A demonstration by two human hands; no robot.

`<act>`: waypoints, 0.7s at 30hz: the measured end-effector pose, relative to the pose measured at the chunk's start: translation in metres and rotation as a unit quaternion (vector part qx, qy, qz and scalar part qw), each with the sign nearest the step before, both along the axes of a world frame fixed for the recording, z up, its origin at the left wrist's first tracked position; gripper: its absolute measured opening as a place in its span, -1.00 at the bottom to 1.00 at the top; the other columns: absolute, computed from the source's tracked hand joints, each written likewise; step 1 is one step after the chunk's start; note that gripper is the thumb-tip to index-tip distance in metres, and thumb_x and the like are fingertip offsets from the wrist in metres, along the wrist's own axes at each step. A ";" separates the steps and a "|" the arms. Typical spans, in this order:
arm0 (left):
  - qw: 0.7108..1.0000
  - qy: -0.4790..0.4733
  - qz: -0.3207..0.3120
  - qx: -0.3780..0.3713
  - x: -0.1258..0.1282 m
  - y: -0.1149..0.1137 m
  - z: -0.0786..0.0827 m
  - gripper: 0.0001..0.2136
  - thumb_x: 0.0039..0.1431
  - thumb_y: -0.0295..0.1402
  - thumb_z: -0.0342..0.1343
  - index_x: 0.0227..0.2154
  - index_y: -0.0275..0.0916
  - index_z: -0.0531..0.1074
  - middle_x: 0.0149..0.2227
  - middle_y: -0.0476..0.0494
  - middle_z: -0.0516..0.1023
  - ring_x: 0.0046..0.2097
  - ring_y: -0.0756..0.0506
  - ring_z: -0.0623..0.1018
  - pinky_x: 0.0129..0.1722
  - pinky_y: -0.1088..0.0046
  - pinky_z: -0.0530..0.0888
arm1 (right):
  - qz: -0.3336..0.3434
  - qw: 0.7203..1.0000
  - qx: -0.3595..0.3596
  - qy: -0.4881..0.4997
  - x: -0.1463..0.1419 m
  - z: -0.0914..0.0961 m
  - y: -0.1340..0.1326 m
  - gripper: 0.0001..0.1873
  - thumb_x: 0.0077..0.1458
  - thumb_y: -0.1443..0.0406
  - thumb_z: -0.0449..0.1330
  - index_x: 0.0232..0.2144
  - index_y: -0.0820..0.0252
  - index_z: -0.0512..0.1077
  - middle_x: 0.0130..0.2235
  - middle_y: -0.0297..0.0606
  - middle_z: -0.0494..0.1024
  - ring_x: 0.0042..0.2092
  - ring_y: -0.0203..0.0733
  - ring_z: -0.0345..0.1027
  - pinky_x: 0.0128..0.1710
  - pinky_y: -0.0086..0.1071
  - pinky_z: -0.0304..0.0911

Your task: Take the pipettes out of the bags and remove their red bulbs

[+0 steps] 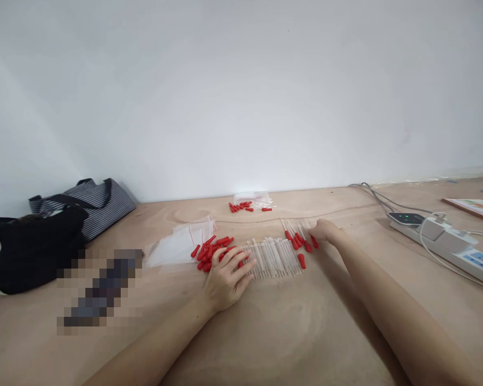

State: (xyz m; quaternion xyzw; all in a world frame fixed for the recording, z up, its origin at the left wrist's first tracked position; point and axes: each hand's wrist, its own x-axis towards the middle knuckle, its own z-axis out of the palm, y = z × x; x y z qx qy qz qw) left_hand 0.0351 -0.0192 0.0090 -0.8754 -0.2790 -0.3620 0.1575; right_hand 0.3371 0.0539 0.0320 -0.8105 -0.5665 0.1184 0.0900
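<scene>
A row of clear glass pipette tubes (274, 257) lies on the wooden table (265, 332). My left hand (226, 279) rests with spread fingers on the left end of the row, touching a heap of red rubber bulbs (210, 250). My right hand (325, 230) lies at the right end, its fingers curled at several droppers with red bulbs (297, 239); whether it grips one is hidden. One loose red bulb (301, 261) lies by the row.
Clear zip bags (177, 244) lie left of the bulbs. Another bag with red bulbs (249, 202) sits near the wall. Striped and black bags (52, 228) are at the left, a power strip with cables (446, 241) and a booklet (473, 207) at the right.
</scene>
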 end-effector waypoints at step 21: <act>0.987 -0.077 0.066 -0.129 0.030 -0.012 0.007 -0.82 0.12 -0.27 0.00 -0.28 -0.16 0.44 -0.43 -0.02 0.53 -0.29 -0.07 0.41 -0.25 0.27 0.09 | 0.232 0.740 0.255 0.578 -0.118 -0.029 -0.077 -0.30 -0.04 0.13 0.10 0.06 0.16 -0.15 -0.41 -0.35 0.41 -0.39 -0.27 0.34 -0.34 -0.33 0.26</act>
